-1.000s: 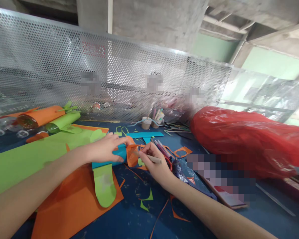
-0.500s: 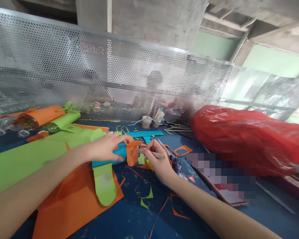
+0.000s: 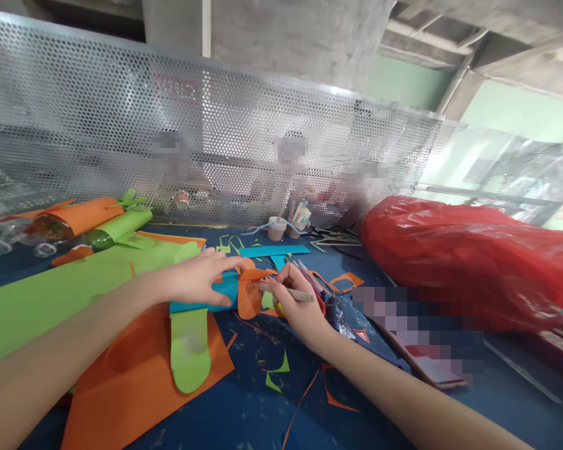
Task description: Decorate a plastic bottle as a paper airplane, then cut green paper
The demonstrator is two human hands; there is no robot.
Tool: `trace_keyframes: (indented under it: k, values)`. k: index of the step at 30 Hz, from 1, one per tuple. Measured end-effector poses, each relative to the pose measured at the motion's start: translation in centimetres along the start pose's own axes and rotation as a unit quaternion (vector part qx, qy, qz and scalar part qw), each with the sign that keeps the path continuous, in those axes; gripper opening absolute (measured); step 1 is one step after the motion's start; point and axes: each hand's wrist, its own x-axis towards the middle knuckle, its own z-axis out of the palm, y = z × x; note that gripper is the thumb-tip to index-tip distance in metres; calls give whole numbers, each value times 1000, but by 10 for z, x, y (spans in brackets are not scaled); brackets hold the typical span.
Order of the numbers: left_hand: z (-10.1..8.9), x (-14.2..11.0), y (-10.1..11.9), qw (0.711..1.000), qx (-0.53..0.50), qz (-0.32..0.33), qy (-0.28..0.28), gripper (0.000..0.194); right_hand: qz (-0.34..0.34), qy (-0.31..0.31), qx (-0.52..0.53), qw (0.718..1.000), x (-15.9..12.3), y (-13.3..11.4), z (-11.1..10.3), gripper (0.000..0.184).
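Observation:
A paper model plane with a blue body (image 3: 226, 286) lies on its side in the middle of the table. It has an orange rounded piece (image 3: 249, 297) at its right end and a green rounded wing (image 3: 190, 353) hanging toward me. My left hand (image 3: 211, 275) is closed over the top of the body, fingers at the orange end. Between the fingertips of my right hand (image 3: 296, 306) is a light-coloured pen (image 3: 301, 294), its tip at the orange piece. Whether the tip touches it, I cannot tell.
Green sheet (image 3: 42, 306) and orange sheet (image 3: 136, 381) lie at left. Behind them are paper-wrapped bottles (image 3: 91, 215). Cups of pens (image 3: 276, 229) stand near the perforated metal screen (image 3: 244, 125), people beyond it. A red plastic bag (image 3: 473, 256) lies right, paper scraps (image 3: 276, 374) in front.
The plane has turned slightly, its green wing shifting a little left and down. Both hands stay nearly in place, still holding the plane and the pen.

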Motion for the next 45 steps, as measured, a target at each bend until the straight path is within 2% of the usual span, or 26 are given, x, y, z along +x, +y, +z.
trace_keyframes:
  k: [27,45]
  values:
    - [2,1,-3,999,32,23,12,62,-3,-13,4,1000,2,7,0,27]
    - [0,1,1,1000,27,13,2,64,-3,-13,-4,1000,1,8,0,28]
